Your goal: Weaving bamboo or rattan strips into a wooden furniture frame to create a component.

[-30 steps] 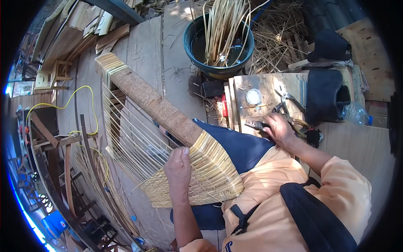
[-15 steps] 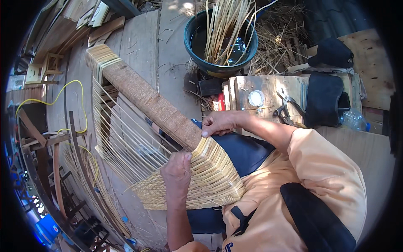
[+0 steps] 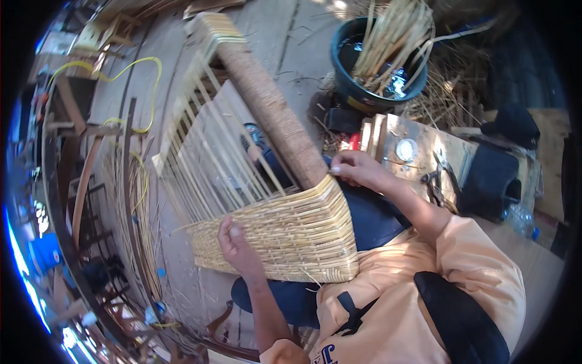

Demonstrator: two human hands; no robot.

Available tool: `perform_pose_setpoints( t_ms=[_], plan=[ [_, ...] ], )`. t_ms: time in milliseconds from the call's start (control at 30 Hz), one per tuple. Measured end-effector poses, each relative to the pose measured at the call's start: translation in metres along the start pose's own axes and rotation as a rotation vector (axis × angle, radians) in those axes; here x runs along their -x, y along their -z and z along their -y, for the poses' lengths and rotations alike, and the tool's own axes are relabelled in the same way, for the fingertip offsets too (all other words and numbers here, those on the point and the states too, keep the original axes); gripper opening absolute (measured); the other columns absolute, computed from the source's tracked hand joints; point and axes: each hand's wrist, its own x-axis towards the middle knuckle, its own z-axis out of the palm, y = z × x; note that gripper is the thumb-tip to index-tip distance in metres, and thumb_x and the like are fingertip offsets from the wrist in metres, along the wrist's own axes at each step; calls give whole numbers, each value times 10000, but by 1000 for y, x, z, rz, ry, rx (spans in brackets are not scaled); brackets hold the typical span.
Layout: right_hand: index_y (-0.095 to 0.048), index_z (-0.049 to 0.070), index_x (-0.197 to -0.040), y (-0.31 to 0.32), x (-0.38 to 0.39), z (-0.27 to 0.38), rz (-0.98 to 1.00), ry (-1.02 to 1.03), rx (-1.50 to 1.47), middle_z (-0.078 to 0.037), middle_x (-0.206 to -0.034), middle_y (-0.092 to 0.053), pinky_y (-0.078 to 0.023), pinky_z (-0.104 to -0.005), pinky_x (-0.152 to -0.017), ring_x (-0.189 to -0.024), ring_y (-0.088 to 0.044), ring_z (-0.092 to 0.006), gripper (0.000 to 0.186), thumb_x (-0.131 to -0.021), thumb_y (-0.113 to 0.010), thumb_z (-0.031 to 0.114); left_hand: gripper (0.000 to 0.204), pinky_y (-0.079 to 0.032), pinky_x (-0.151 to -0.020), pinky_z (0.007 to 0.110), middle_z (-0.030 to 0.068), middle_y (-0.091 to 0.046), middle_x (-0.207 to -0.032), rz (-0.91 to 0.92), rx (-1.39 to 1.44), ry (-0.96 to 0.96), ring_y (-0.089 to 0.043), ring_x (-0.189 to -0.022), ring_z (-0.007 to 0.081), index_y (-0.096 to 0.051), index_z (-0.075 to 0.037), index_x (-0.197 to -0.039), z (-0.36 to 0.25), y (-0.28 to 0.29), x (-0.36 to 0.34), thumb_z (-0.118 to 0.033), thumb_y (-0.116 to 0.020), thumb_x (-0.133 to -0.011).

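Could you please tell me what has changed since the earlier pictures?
The right hand has moved left, from the tools on the wooden board to the corner of the weave beside the thick bar. The left hand has moved left across the weave, away from that bar. Any grip now is unclear. The bucket and white dish stayed put, though the view shifted.

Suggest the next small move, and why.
Perhaps use the left hand to steady the woven panel near its upper edge: the hand is just below that edge, bare strands lie beyond, and the right hand is at the corner beside the brown rail.
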Motion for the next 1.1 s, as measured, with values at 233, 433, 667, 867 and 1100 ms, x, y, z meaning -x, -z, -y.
perform_pose_setpoints(
  t_ms=[233,433,667,867,1100],
  plan=[
    [-356,-61,-1315,-61,54,-2,-311,362,462,-242,-1280,-457,-303,-392,-1056,-1231,-424,-323,677,-835,-619,336,486,-427,-944,379,157,-483,-1257,-489,137,509,-506,-1100,250,-370,4,-1310,152,141,14,-281,-502,-939],
    [-227,-41,-1369,-75,84,-8,-200,412,549,-245,-1324,-358,-258,-411,-1074,-1267,-334,-363,777,-801,-644,286,684,-394,-995,510,150,-386,-1395,-350,775,674,-420,-1239,330,-311,-73,-1396,193,139,12,-493,-509,-893],
    [-266,-17,-1373,-74,99,-30,-157,441,467,-206,-1344,-387,-275,-363,-1072,-1270,-367,-299,682,-843,-614,233,662,-340,-1027,558,142,-349,-1428,-272,862,584,-364,-1283,366,-295,-126,-1419,197,150,33,-561,-301,-921],
    [-347,-5,-1350,-31,11,5,-343,423,-47,-108,-1223,-491,-376,-285,-931,-1117,-471,-181,549,-916,-546,266,694,-435,-962,486,220,-322,-1395,-529,413,527,-466,-1175,350,-161,5,-1404,133,79,66,-410,-462,-936],
    [-430,-42,-1295,-66,-48,42,-166,277,-298,-121,-1225,-524,-322,-276,-996,-1149,-448,-182,542,-923,-528,339,614,-423,-937,502,155,-311,-1417,-132,774,544,-443,-1206,325,-146,-114,-1434,47,7,186,-379,-432,-959]
  ],
)
